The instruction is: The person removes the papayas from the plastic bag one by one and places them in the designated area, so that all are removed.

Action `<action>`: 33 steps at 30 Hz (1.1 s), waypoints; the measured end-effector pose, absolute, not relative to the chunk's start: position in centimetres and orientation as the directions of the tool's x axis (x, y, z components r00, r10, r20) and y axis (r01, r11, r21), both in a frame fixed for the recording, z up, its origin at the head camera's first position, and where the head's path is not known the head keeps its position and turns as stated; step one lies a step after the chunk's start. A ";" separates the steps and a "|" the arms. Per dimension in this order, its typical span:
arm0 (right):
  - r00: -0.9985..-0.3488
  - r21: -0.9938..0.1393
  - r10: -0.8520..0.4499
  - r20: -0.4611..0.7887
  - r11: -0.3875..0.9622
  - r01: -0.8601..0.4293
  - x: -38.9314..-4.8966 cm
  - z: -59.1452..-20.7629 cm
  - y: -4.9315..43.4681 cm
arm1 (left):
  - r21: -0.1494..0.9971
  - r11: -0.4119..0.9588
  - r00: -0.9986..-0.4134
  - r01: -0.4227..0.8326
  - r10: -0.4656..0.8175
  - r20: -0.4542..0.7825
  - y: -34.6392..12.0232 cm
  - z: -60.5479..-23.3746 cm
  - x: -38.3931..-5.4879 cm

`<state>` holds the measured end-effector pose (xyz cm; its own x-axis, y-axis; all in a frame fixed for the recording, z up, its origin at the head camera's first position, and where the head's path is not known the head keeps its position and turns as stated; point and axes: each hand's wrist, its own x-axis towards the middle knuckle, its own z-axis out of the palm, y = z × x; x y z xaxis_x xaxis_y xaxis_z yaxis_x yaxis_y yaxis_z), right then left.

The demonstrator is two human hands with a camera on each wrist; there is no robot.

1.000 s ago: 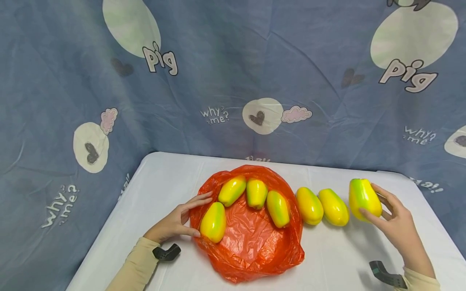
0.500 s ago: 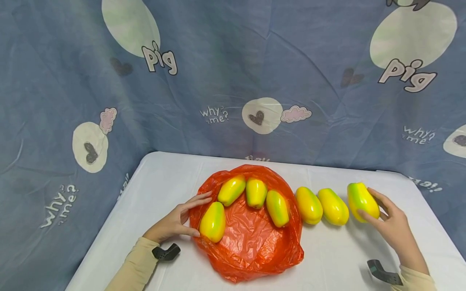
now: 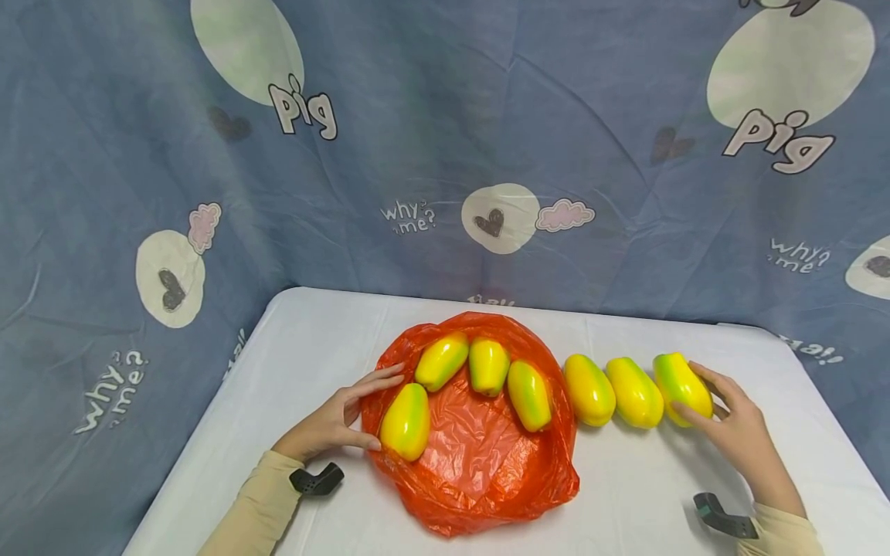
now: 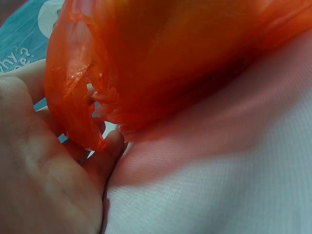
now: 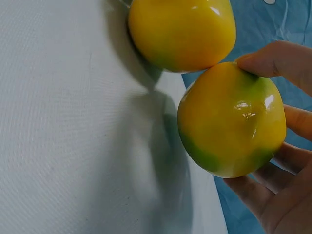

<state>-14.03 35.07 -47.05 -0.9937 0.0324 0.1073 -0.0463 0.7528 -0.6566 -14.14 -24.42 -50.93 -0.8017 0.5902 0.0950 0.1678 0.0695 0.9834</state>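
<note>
My right hand grips a yellow-green papaya at the right end of a row. In the right wrist view, this papaya appears just above the table and touches or nearly touches its neighbour. Two more papayas lie to its left, the near one and the far one. My left hand holds the left rim of an open red plastic bag; in the left wrist view a fold of the bag lies between thumb and fingers. Several papayas lie inside the bag.
A white-covered table bears everything. Behind it hangs a blue cloth with printed pigs and words. Dark wrist devices sit at the left wrist and the right wrist.
My right hand has moved left and slightly down with its papaya, closing the gap to the row. My left hand and the bag have stayed put.
</note>
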 end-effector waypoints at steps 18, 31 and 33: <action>-1.000 -0.669 -0.020 -0.011 0.743 -0.008 -14.4 -47.1 34.9 | 0.984 0.070 -0.802 0.165 0.590 0.092 -24.4 -51.1 -14.1; -1.000 -0.663 -0.022 -0.009 0.748 -0.010 -14.3 -47.3 35.0 | 0.979 0.084 -0.800 0.187 0.591 0.103 -24.5 -51.2 -14.3; -1.000 -0.660 -0.021 -0.007 0.751 -0.011 -14.4 -47.3 35.0 | 0.978 0.085 -0.800 0.190 0.590 0.104 -24.5 -51.3 -14.3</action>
